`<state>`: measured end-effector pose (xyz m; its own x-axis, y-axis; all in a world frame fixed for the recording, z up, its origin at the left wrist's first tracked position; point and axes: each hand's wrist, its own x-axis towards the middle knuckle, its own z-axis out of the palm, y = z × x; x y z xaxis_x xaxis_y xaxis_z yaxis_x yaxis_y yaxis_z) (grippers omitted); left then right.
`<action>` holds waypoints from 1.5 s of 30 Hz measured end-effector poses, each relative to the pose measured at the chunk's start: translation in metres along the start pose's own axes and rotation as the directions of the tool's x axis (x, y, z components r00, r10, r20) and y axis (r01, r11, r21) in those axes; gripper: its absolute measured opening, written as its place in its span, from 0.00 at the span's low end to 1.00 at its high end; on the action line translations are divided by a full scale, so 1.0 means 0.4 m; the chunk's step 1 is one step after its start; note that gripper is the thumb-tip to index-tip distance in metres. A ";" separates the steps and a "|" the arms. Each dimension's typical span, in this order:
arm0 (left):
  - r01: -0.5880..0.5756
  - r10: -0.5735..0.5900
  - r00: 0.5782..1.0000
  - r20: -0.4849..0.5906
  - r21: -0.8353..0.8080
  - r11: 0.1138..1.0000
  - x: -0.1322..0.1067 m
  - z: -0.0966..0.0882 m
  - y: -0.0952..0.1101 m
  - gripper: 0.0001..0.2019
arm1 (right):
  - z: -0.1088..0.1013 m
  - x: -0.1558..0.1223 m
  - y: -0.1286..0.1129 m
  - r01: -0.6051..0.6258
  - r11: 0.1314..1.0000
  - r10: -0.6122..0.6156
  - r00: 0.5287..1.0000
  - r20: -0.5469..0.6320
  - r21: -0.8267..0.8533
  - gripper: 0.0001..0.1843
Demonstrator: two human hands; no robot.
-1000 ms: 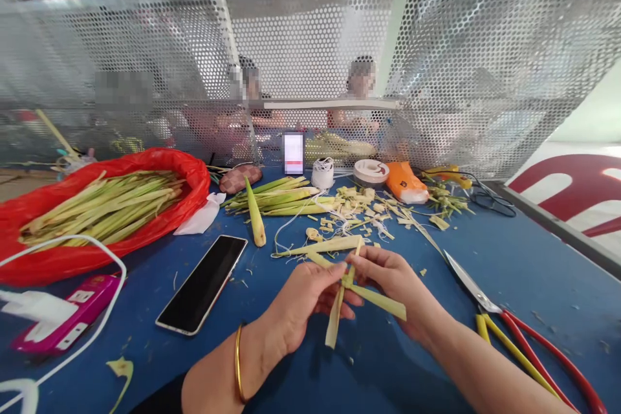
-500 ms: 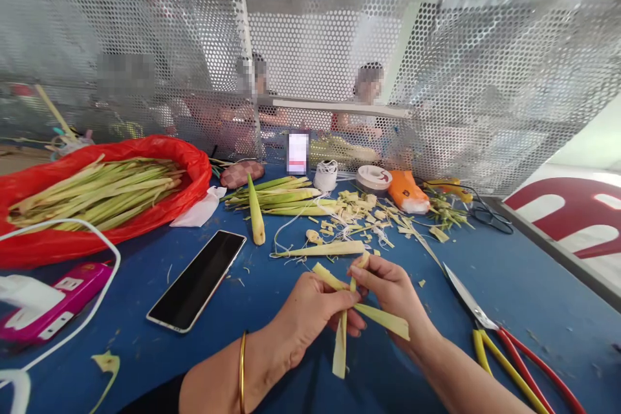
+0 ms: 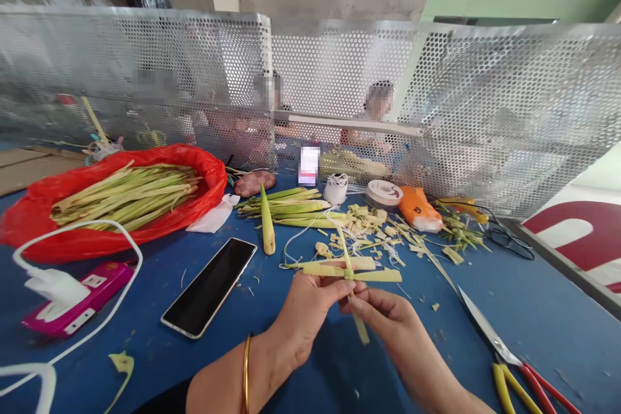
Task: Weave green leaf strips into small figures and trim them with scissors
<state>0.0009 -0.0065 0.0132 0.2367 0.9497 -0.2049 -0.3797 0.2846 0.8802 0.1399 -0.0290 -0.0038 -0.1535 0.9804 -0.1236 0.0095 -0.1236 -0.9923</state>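
Observation:
Pale green leaf strips [image 3: 348, 272] cross in a small woven knot, with ends sticking out up, down, left and right. My left hand [image 3: 310, 307] is closed on them, its thumb lying just below the knot. My right hand [image 3: 385, 314] pinches the strip end that points down toward me. Just behind the work lies a pointed leaf piece [image 3: 361, 263], partly covered by the strips. Farther back are a bundle of green leaves [image 3: 291, 207] and a single pointed leaf bud [image 3: 267, 226].
Scissors [image 3: 492, 336] with red and yellow handles lie at right. A black phone [image 3: 211, 288] and a pink power strip [image 3: 80, 297] are at left, near a red bag [image 3: 121, 242] of leaf strips. Leaf scraps [image 3: 373, 223], white string [image 3: 336, 189] and tape [image 3: 384, 193] sit behind.
The woven strips have turned from a slanted to a nearly upright cross and been raised. My right hand has moved from the upper strip end down to the lower one. The view has shifted.

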 end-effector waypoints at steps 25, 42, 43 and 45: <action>0.482 -0.412 0.876 0.250 -0.450 0.752 0.007 -0.029 0.011 0.12 | -0.028 0.026 -0.015 0.220 0.957 -0.232 0.972 -0.039 -0.189 0.13; 0.427 -0.446 0.895 0.030 -0.346 0.835 0.023 -0.022 0.020 0.08 | -0.039 0.007 -0.022 0.411 0.654 -0.456 0.884 0.103 -0.634 0.12; 0.415 -0.435 0.900 0.018 -0.332 0.847 0.024 -0.022 0.019 0.07 | -0.040 0.010 -0.019 0.408 0.649 -0.460 0.883 0.097 -0.642 0.11; 0.382 -0.398 0.917 -0.004 -0.273 0.883 0.023 -0.022 0.015 0.04 | -0.045 0.018 -0.012 0.393 0.659 -0.463 0.884 0.067 -0.641 0.11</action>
<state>-0.0071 0.0050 0.0129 0.3649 0.7586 -0.5397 -0.4889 0.6495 0.5824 0.1564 -0.0187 0.0001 -0.2059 0.9136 0.3506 0.5791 0.4026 -0.7089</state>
